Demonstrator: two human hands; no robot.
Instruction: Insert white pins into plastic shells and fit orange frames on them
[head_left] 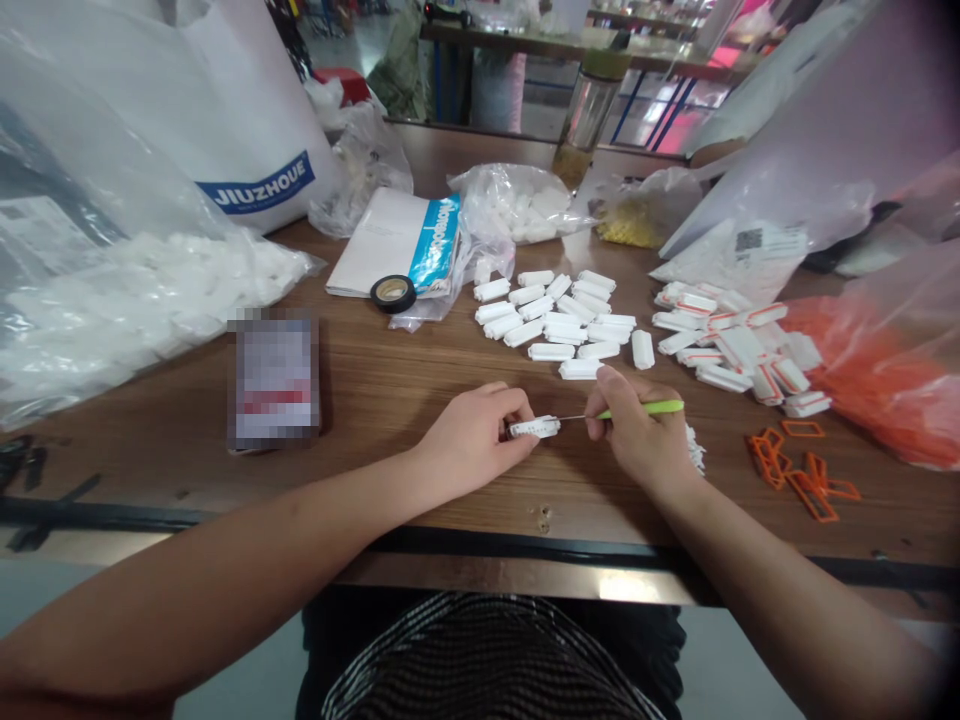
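Note:
Near the front of the table, my left hand [476, 435] pinches a small white plastic connector housing [535, 428] between thumb and fingers. My right hand [637, 425] is closed around a thin tool with a green handle [664, 407]. Its slim metal shaft points left, and the tip meets the housing's right end; whether it goes inside I cannot tell. Just beyond my hands lies a loose group of similar white housings [551, 351]. A little heap of tiny white pieces [695, 450] shows partly from behind my right hand.
Housings with orange strips [739, 348] are piled at right, beside a bag of orange parts [892, 370] and loose orange frames [812, 495]. A notebook [375, 240] carries black tape [393, 293]. A bag of white parts [150, 300] fills the left; a bottle [592, 115] stands behind.

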